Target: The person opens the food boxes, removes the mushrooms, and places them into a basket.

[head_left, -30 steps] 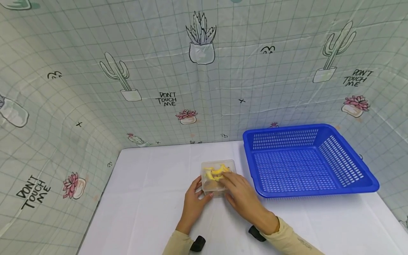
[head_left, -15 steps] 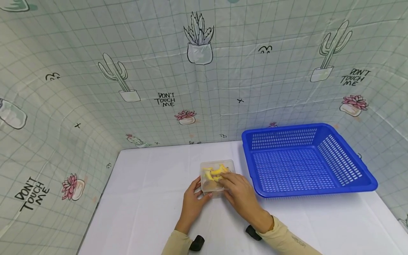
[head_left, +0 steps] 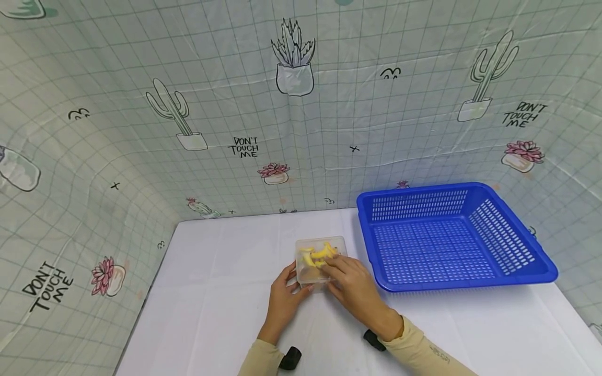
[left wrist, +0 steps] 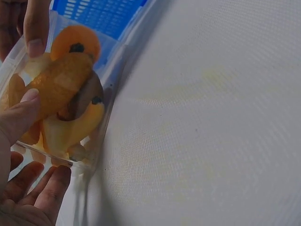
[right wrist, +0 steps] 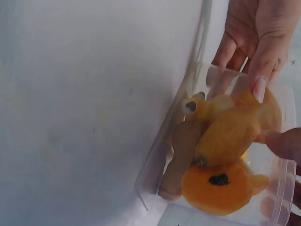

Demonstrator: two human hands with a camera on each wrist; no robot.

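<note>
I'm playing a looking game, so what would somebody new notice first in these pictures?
Probably the big blue basket, on the right side of the white table. Next, maybe, the clear box of yellow things between the left hand and the right hand. Behind everything, the backdrop has printed cacti and the words DON'T TOUCH ME.

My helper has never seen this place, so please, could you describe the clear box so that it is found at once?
On the white table, find the large blue basket at the right. Just left of it, a left hand and a right hand touch a smaller clear box. Unlike the basket, it is see-through and shows yellow things inside.
</note>
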